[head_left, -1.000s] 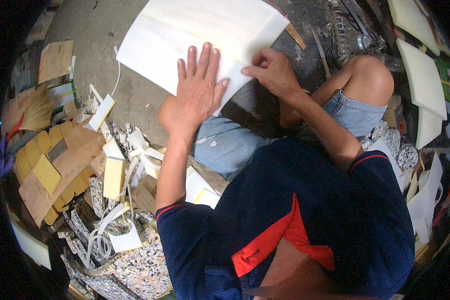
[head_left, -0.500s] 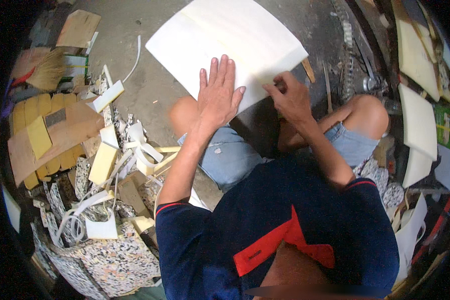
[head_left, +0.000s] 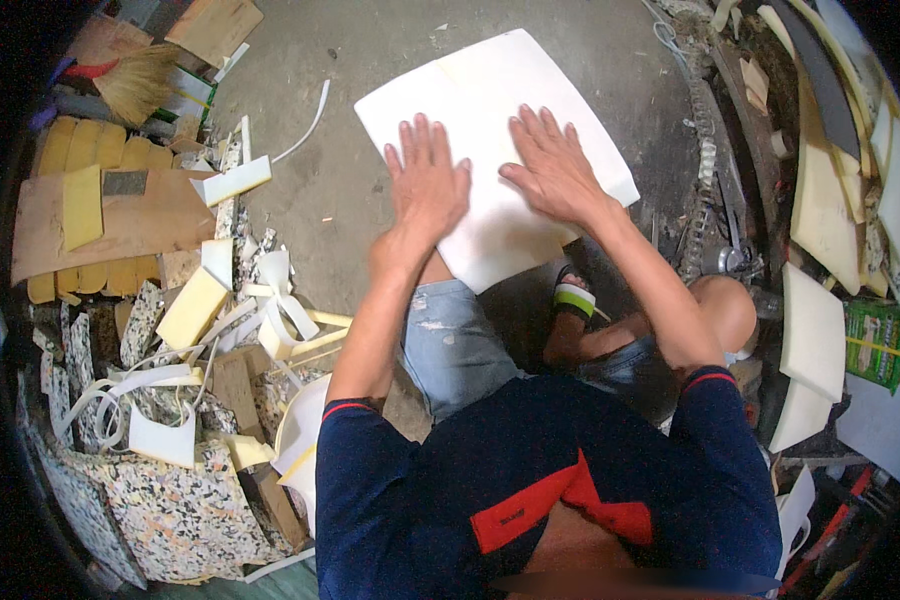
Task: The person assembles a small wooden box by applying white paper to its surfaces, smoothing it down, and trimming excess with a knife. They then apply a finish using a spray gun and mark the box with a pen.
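Note:
A white, roughly rectangular foam sheet (head_left: 480, 90) lies tilted in front of me, its near corner close to my knees. My left hand (head_left: 430, 185) rests palm down on its left part, fingers spread and pointing away. Palm down on the right part lies my right hand (head_left: 555, 168), its fingers apart as well. Neither hand grips anything. What supports the sheet from below is mostly hidden by it.
On the left are foam offcuts (head_left: 195, 305), a speckled foam block (head_left: 170, 510), cardboard (head_left: 170, 215) and a straw broom (head_left: 135, 85). Foam sheets (head_left: 815, 330) lean at the right, near a ribbed hose (head_left: 705, 165). A white bucket (head_left: 305, 430) stands beside my left arm.
My right hand has gone from pinched fingers near the sheet's near right edge to flat on top. The sheet sits lower and farther right, slightly turned; my left hand remains flat on it.

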Demonstrator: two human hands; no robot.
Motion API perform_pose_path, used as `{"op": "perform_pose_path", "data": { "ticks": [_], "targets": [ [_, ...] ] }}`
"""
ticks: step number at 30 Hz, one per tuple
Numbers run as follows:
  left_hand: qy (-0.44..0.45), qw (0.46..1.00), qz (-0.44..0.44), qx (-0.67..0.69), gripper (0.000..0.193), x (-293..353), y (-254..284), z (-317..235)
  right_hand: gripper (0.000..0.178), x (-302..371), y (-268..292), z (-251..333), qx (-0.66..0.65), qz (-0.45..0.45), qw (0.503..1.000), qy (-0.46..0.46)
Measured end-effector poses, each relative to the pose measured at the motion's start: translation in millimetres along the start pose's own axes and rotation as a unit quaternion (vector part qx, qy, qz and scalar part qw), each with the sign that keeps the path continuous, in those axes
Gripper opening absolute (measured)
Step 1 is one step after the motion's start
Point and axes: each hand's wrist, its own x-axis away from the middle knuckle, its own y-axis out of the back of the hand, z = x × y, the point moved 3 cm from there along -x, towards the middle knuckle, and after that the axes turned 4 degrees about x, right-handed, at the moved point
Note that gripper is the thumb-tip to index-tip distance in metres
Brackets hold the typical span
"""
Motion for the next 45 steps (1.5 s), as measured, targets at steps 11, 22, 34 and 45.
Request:
{"op": "perform_pose_path", "data": {
  "ticks": [11,22,34,45],
  "targets": [
    [-0.022,0.996,0.057,-0.057,0.076,-9,-10,15,0.092,-146,-25,27,0.073,0.029,0.996,0.038],
    [-0.026,0.999,0.022,-0.034,0.076,-11,-11,16,0.087,-184,-49,37,0.08,0.05,0.995,-0.016],
    [-0.027,0.998,0.035,-0.053,0.072,-7,-19,19,0.083,-62,-7,26,0.132,-0.095,0.986,0.037],
    [-0.058,0.998,0.004,-0.039,0.07,-8,-28,36,0.078,-14,-31,35,0.077,-0.047,0.994,0.066]
  ]
}}
